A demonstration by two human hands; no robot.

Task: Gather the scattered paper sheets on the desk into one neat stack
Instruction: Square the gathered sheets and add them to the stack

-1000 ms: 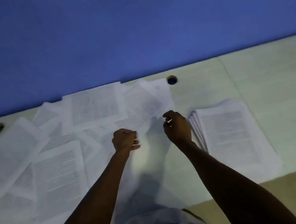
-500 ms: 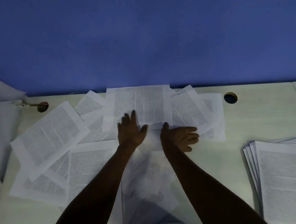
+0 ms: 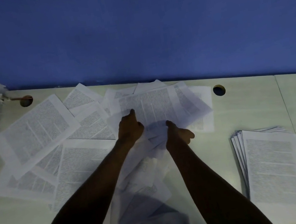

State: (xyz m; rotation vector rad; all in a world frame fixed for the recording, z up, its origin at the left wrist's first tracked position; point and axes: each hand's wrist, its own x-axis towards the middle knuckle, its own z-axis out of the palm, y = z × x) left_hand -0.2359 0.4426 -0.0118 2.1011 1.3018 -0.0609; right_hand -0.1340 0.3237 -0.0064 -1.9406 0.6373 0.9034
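Blue wall [image 3: 148, 24] runs behind a pale desk [image 3: 249, 107], and the light is dim enough that the paper looks grey. Both hands sit in the middle of the loose paper sheets [image 3: 35, 127]. The left hand [image 3: 129, 129] has its thumb pressed down on a printed sheet [image 3: 154, 107], fingers tucked beneath its near edge as far as I can judge. The right hand [image 3: 179, 136] lies palm up with its thumb on top of the same bunch of pages, so both look closed on paper, though the shadow under them hides how many sheets each has caught.

Left of the grip, overlapping pages fan out toward the far corner and a round cable hole [image 3: 26, 100]. Well off to the right of the grip lies the gathered stack [image 3: 274, 165], its left edges fanned and not yet square. Another hole [image 3: 219, 90] sits between the grip and that stack, toward the wall.

My worry is the sheets lying partly beneath the ones being lifted: pulled up by one edge, the top page could drag its neighbours, crease them, or slide a few off the near edge, where several already hang toward the person's lap. Thin paper pinched at one side sags and may fold. Dropping a skewed bunch onto the fanned stack would make the untidiness worse.
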